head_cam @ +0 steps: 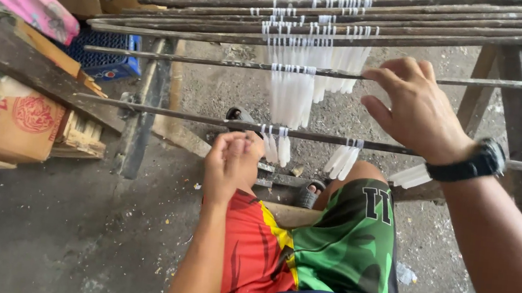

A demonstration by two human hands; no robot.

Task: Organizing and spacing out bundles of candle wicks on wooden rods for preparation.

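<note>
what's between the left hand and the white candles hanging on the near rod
Nothing visible. The left hand sits just below the near rod, right beside the white candles hanging from it, with no object between them.
</note>
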